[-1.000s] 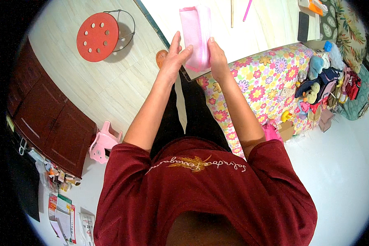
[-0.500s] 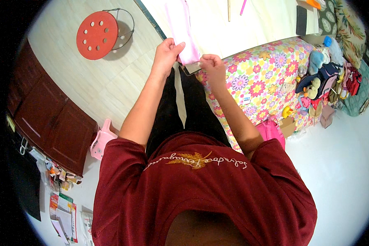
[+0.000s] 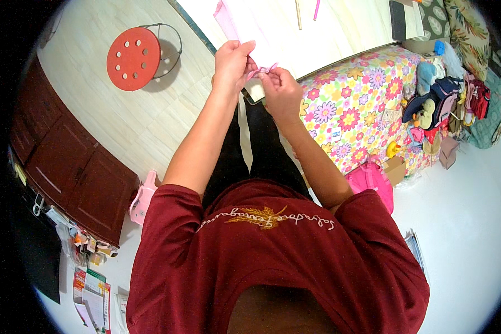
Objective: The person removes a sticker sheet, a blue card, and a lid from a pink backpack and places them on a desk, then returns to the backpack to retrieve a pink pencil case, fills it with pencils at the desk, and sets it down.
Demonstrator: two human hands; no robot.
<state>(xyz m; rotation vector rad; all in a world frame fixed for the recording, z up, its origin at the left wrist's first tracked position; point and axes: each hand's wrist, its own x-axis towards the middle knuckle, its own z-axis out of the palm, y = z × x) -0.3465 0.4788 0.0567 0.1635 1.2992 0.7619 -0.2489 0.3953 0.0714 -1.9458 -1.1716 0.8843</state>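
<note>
A soft-looking pink strip (image 3: 226,23) lies partly on the pale table (image 3: 345,33) and runs down to my hands at its near corner. Whether it is cloth or thin paper I cannot make out. My left hand (image 3: 232,62) is closed on it, thumb on top. Opposite, the fingers of my right hand (image 3: 283,93) pinch its near end, which is gathered and bent up between the two hands. Part of the strip is hidden behind my left hand.
A brown stick (image 3: 298,14) and a pink pencil-like stick (image 3: 317,9) lie farther back on the table, with a dark flat object (image 3: 398,20) at right. A red round stool (image 3: 133,59) stands left. Flowered cloth (image 3: 348,106) covers a seat at right, beside piled toys (image 3: 427,110).
My right hand has come in to the strip and now grips its near end, which was flat and is now folded up. The view has shifted slightly.
</note>
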